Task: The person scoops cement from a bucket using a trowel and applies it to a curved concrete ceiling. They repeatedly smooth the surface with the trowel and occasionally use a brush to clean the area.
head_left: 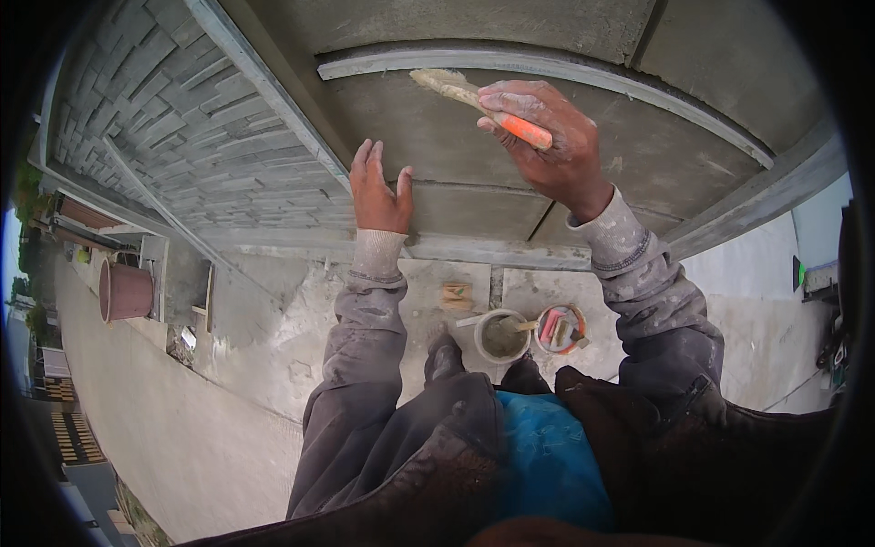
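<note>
One grip on my feed: right hand [551, 137] closed around the orange-handled tool [526, 131], caked tip by the lower edge of the pale strip [547, 66], contact unclear, so I'd use light, even strokes along it, empty left hand [383, 196] spread and clear.

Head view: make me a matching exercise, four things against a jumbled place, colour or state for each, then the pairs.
Things
1. Orange-handled tool
2. Left hand
3. Left one of the two buckets
4. Large tub

Descriptions
A. Contains grey material
B. Dull pink
C. In the right hand
D. Holds nothing

Pairs: 1-C, 2-D, 3-A, 4-B
</note>
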`<state>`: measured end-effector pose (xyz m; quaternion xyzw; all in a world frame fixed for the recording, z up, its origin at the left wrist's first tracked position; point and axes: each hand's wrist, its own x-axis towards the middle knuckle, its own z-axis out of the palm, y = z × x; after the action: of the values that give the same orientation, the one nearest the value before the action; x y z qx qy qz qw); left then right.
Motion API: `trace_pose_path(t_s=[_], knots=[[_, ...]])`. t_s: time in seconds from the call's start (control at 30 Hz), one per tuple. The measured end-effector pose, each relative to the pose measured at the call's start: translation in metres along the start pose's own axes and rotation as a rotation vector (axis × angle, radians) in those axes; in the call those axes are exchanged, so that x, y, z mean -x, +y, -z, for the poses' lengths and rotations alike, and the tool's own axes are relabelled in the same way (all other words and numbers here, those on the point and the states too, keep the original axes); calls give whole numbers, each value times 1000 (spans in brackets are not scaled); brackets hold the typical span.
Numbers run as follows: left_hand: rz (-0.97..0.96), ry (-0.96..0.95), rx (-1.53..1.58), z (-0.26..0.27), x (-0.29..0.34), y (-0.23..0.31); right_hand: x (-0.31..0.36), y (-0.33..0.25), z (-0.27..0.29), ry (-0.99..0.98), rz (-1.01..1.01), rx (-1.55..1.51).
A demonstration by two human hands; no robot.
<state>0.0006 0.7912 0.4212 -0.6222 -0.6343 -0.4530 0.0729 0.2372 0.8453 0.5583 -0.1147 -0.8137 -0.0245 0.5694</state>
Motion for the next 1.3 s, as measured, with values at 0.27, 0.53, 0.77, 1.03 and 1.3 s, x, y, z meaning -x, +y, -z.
trace_pose_path(t_s=[0.27, 0.53, 0.77, 1.03, 1.3], knots=[[-131, 35, 56, -27, -94, -45, -53, 26, -134, -137, 91, 81], [-60, -63, 168, -50, -121, -64, -77, 23, -195, -232, 50, 128], [-94, -15, -90, -31, -113, -60, -76, 33, -135, -369, -87, 396], [-84, -110, -146, -34, -113, -53, -77, 10, -128, -294, -73, 348], [-137, -64, -305, -32, -114, -55, -28, 53, -26, -365, -214, 630]])
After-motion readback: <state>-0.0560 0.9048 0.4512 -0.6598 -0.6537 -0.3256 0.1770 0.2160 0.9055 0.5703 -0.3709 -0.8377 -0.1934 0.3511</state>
